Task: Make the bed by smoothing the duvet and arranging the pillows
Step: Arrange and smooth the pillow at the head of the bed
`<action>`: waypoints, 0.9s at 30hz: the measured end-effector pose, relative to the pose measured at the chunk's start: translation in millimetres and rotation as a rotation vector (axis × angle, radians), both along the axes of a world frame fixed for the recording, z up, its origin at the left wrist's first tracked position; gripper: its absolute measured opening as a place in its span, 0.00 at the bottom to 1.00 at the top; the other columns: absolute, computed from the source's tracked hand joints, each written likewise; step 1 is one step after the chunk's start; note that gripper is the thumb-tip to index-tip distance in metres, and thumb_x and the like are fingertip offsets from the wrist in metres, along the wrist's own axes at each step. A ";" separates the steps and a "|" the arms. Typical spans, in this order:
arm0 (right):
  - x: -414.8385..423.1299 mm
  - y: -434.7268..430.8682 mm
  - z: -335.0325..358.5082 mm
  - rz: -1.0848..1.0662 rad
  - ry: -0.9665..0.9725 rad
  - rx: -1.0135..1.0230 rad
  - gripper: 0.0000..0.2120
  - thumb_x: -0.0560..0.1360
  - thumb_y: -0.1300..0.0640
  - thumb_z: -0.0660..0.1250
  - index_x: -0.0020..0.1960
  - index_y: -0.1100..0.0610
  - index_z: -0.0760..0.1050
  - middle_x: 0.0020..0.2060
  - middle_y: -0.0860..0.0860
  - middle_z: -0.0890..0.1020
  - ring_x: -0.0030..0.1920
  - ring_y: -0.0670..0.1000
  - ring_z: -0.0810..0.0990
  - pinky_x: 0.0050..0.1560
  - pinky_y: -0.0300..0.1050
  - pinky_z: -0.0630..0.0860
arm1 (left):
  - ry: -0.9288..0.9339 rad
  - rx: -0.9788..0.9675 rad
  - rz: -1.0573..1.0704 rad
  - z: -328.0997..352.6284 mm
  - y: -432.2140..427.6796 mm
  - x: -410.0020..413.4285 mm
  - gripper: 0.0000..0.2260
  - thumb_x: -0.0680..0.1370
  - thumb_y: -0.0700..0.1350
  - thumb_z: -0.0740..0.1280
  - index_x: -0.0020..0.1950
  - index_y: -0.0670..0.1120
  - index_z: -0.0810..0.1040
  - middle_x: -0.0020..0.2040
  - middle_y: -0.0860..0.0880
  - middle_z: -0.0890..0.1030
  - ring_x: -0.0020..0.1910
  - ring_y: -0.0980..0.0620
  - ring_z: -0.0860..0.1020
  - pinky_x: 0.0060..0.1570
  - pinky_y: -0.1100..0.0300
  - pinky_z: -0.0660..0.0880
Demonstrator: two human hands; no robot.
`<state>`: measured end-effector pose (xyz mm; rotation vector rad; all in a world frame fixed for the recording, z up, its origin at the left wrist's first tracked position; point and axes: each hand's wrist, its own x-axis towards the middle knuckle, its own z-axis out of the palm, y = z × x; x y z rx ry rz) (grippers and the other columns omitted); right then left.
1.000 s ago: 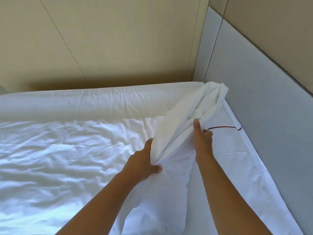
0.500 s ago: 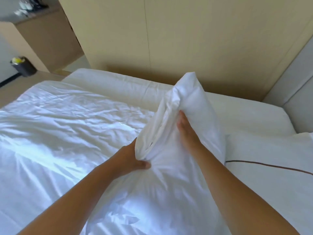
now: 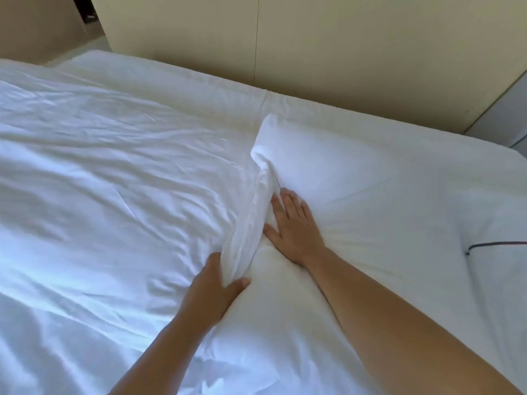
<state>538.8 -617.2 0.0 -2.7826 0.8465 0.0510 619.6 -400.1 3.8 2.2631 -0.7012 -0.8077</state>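
We see pillow (image 3: 328, 172) plain white under our right fingers (image 3: 285, 201) | duvet (image 3: 114, 195) white, bluish sheen, left of our left fingers (image 3: 216, 263) | second pillow (image 3: 490, 223) white, dark piping line, far right of them | wall panels (image 3: 342, 47) beige beyond the fingertips

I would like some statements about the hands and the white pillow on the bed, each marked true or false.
1. The left hand grips a bunched fold of the plump white fabric pillow. True.
2. The right hand is closed in a fist. False: it lies flat on the pillow, fingers spread.
3. The pillow is lifted in the air. False: it lies on the bed.
4. The wrinkled white duvet lies to the left of the pillow. True.
5. A second white pillow with a dark piping line shows at the right edge. True.
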 end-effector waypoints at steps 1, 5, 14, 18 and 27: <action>-1.3 1.0 7.8 -0.002 0.006 0.020 0.42 0.74 0.31 0.37 0.82 0.53 0.43 0.81 0.54 0.43 0.81 0.53 0.40 0.80 0.55 0.43 | -0.003 -0.024 -0.017 6.5 -0.8 -0.4 0.37 0.72 0.57 0.74 0.75 0.52 0.59 0.68 0.48 0.72 0.65 0.45 0.73 0.61 0.52 0.71; -46.3 25.9 59.2 -0.106 -0.063 0.100 0.41 0.73 0.33 0.38 0.81 0.50 0.51 0.82 0.50 0.47 0.81 0.53 0.43 0.79 0.61 0.45 | -0.217 -0.075 -0.261 63.3 -29.2 5.2 0.44 0.73 0.58 0.72 0.81 0.55 0.48 0.77 0.48 0.54 0.77 0.46 0.58 0.73 0.47 0.62; -170.9 67.9 69.0 -0.482 0.068 0.006 0.41 0.71 0.21 0.45 0.80 0.36 0.45 0.81 0.54 0.40 0.79 0.65 0.36 0.71 0.78 0.42 | -0.749 0.145 -0.898 96.0 -278.0 -26.9 0.31 0.78 0.71 0.47 0.79 0.66 0.42 0.82 0.54 0.38 0.79 0.43 0.35 0.68 0.23 0.42; -153.2 107.4 33.5 -0.375 0.026 0.021 0.44 0.69 0.20 0.51 0.80 0.38 0.52 0.80 0.63 0.52 0.79 0.69 0.48 0.68 0.79 0.49 | -0.688 0.291 -0.781 39.4 -305.1 9.3 0.38 0.69 0.80 0.42 0.75 0.71 0.33 0.80 0.57 0.32 0.78 0.45 0.31 0.65 0.21 0.39; -128.8 100.5 -64.9 -0.309 -0.039 0.025 0.35 0.76 0.28 0.48 0.80 0.40 0.53 0.79 0.66 0.53 0.78 0.70 0.50 0.71 0.77 0.50 | -0.639 0.075 -0.635 -37.9 -312.1 44.3 0.36 0.73 0.77 0.47 0.77 0.68 0.39 0.81 0.56 0.38 0.79 0.42 0.35 0.66 0.21 0.41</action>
